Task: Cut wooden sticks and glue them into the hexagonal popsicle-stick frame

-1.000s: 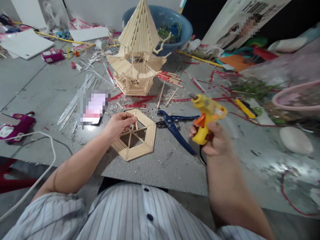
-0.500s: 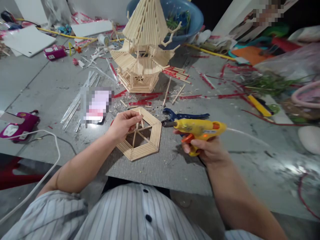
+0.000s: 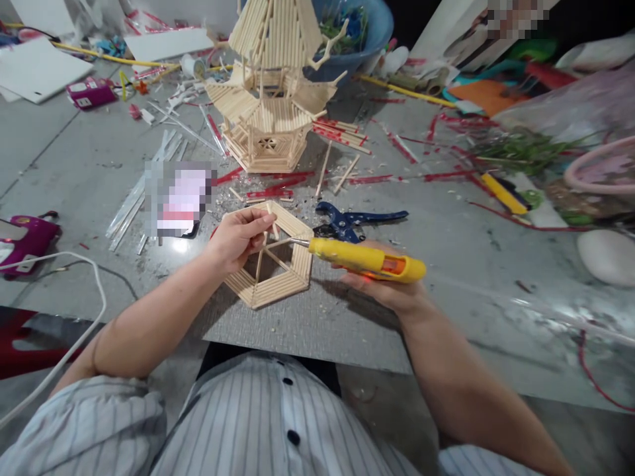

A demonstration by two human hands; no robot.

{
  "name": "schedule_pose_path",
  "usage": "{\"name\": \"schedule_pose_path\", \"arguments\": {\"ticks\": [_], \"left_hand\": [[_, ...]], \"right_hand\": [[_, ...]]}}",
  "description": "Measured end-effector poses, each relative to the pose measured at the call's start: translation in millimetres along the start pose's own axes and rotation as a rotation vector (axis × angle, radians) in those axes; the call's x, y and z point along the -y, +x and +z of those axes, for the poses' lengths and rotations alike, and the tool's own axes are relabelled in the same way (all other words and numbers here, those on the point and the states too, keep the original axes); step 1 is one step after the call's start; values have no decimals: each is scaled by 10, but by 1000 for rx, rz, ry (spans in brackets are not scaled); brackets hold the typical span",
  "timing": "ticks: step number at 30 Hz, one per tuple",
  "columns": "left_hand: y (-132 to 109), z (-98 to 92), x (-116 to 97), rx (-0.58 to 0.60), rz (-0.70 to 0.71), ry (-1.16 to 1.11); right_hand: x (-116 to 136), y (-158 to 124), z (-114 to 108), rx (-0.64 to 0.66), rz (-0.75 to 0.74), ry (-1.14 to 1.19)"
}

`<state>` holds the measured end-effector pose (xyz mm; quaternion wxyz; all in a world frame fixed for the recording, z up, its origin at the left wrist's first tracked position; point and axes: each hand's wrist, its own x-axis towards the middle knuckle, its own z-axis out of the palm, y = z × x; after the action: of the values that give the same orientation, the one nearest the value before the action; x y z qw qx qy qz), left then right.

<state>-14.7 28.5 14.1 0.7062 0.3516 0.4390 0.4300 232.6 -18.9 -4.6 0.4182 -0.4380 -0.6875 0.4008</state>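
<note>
My left hand (image 3: 243, 237) pinches a short wooden stick (image 3: 274, 228) between thumb and fingers, above a flat hexagonal frame (image 3: 281, 291) of pale sticks. Thin spokes cross the frame's open centre. In my right hand (image 3: 381, 285) is a yellow hot glue gun (image 3: 367, 258), held on its side. Its metal nozzle points left over the frame, close to the pinched stick; whether they touch I cannot tell. Just beyond the gun lies a blue-handled cutter (image 3: 352, 221). A tiered stick model house (image 3: 270, 112) stands behind the frame.
A phone (image 3: 183, 198) and clear glue sticks (image 3: 149, 178) lie left of the frame. Red strips (image 3: 282, 185) and loose sticks (image 3: 346, 174) are scattered beyond it. A blue basin (image 3: 367, 39) is at the back. A white cable (image 3: 99, 291) runs along the left.
The glue gun has swung left and tipped over, bringing its nozzle from the frame's right edge to over its opening. My left hand still pinches the stick. The whole view has shifted slightly.
</note>
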Motion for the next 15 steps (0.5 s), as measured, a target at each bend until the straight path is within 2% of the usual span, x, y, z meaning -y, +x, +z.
{"name": "schedule_pose_path", "arguments": {"ticks": [3,6,11,15], "left_hand": [[-3,8,-6,-7,-6,7],[-8,19,-3,-14,-8,-3],[-22,45,7,-11,9,2],[-24,56,15,-10,8,34]], "right_hand": [[18,-2,2,-47,-77,-163],[-7,-7,22,-38,-129,-283],[-77,-21,49,4,-220,-354],[-94,-24,65,16,-233,-357]]}}
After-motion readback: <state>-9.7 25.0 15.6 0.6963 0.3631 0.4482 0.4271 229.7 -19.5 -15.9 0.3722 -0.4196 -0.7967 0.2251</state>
